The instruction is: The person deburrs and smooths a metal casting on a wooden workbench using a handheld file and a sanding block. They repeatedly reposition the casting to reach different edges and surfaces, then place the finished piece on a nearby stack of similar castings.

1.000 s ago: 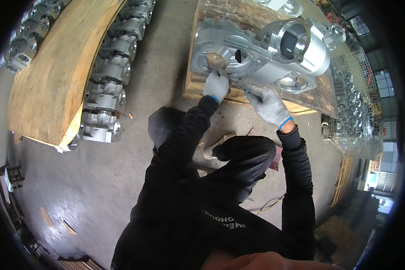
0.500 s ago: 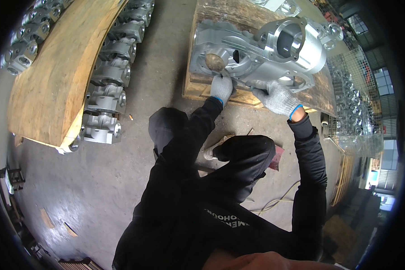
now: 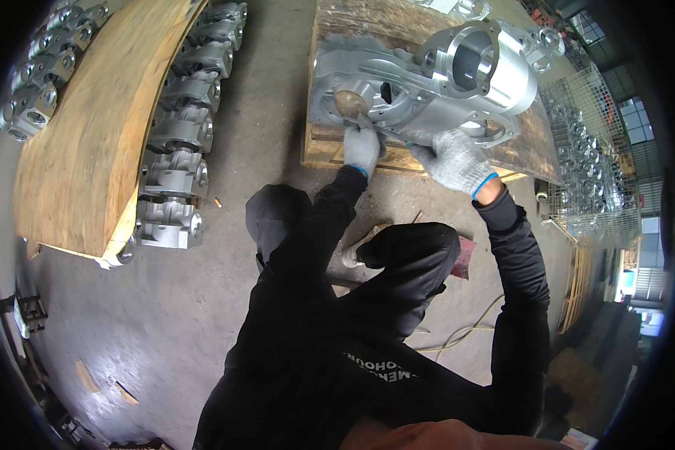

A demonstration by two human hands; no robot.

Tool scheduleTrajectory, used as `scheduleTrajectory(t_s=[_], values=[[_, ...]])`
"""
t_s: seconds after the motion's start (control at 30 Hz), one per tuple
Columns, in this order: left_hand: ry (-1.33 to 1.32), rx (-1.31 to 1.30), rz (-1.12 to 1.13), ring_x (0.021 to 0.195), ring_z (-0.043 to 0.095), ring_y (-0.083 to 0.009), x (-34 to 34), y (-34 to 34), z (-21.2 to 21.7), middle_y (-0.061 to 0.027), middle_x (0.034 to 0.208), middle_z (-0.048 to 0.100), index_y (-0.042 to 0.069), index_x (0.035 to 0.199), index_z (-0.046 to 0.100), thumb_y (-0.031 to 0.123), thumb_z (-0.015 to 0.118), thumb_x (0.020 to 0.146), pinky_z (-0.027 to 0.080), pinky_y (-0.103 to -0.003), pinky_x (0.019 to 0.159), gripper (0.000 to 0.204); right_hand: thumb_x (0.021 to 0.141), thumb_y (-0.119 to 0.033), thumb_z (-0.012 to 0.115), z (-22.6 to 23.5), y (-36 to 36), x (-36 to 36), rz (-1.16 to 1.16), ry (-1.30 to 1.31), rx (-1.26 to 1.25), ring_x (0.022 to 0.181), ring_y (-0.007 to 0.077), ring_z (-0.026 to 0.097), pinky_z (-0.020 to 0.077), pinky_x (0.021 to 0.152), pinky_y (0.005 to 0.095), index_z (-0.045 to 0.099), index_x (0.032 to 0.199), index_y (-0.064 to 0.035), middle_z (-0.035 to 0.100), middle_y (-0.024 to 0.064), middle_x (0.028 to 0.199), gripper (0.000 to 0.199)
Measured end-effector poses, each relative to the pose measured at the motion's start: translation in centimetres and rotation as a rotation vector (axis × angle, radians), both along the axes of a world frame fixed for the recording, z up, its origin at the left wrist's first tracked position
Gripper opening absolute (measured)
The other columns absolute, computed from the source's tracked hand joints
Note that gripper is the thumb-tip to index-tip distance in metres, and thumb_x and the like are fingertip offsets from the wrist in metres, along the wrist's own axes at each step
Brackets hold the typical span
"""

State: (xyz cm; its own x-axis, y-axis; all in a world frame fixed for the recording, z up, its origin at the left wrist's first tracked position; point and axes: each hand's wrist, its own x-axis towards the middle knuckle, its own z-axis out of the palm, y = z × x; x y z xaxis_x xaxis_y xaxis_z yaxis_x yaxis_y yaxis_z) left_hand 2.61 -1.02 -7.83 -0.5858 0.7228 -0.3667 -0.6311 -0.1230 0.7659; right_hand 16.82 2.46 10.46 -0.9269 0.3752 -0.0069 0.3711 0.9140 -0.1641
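A large silver metal casting (image 3: 420, 111) with round openings lies on a wooden-topped stand in front of me. My left hand (image 3: 363, 148), in a grey knit glove with a blue cuff, is closed at the casting's near left edge, just below a round opening. My right hand (image 3: 459, 161), gloved alike, is closed farther right along the same edge. A thin rod-like tool (image 3: 394, 138) shows between the two hands, against the edge; its exact kind is too small to tell. The fingertips of both hands are partly hidden.
The wooden stand (image 3: 337, 152) carries the casting. To the left, a plywood board (image 3: 97, 135) lies between rows of silver castings (image 3: 174, 174). A wire mesh cage (image 3: 589, 157) with metal parts stands at right. A hose (image 3: 461, 335) lies on the floor near my knee.
The view has shifted slightly, so the stand and casting sit a little further left. Both hands stay at the casting's near edge, with the right hand slightly turned.
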Motion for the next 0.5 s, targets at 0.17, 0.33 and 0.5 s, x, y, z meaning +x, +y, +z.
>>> scheduleTrajectory(t_s=[0.17,0.33,0.5], values=[[-0.026,-0.02,-0.187,0.041,0.047,-0.0151,0.5,-0.2,1.0,-0.004,0.06,0.052,0.006,0.086,0.055,0.051,0.04,0.111,0.032,-0.032,0.035,0.054,0.093,-0.026,0.065,-0.7,-0.9,0.1,-0.073,-0.034,0.142,0.082,0.0405,0.07,0.0554,0.072,0.0516,0.077,0.105,-0.0151,0.071,0.0189,0.084,0.02],[-0.035,-0.041,-0.118,0.039,0.051,-0.0203,0.3,-0.3,1.1,-0.0057,0.058,0.051,0.006,0.081,0.051,0.048,0.041,0.11,0.036,-0.035,0.034,0.052,0.091,-0.023,0.065,-1.0,-1.3,0.7,-0.047,-0.015,0.254,0.079,0.0385,0.07,0.0551,0.069,0.0513,0.078,0.106,-0.0178,0.071,0.0166,0.08,0.021],[-0.037,0.002,-0.094,0.038,0.044,-0.0151,1.1,-0.2,0.8,-0.0025,0.06,0.051,0.007,0.089,0.055,0.043,0.042,0.111,0.031,-0.032,0.034,0.044,0.09,-0.022,0.065,-2.4,-1.8,1.7,-0.125,0.049,0.145,0.078,0.0383,0.07,0.055,0.069,0.0513,0.078,0.109,-0.0168,0.071,0.0167,0.079,0.024]])
